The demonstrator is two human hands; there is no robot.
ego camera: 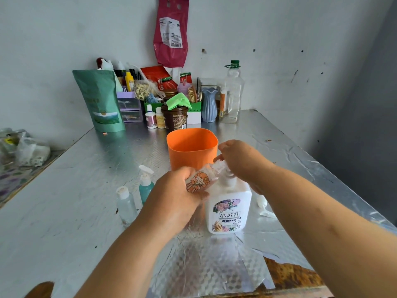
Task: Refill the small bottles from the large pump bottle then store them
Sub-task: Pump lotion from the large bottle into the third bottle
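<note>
We held the sticker bottle (200,179) in our left hand (171,198), the fingers closed round its body. It was tilted, with its neck up against the spout of the large pump bottle (228,209). Our right hand (240,160) lay on top of the pump head with the fingers curled over it. This hand hid the spout and the neck, so we could not tell if the two were really in line. The large pump bottle stood on the desk (86,190) about the middle, a little toward the near edge. The orange cup (191,147) was just behind it, on the far-edge side.

The main danger, we judged, was a bad meeting of spout and neck. The neck looked narrow, and a stroke beside it would send soap down over the sticker and our fingers and make the grip slippery. Because the bottle was tilted, liquid could also flow back out as it filled.

No hand held the body of the large pump bottle, so a press that was not straight down could rock or tip it.

A loose white cap (262,201) lay just beside it under our right forearm and could be swept toward the right edge. The clear bottle (125,205) and the teal bottle (146,188) stood near our left wrist, where a careless move could knock them over.
</note>
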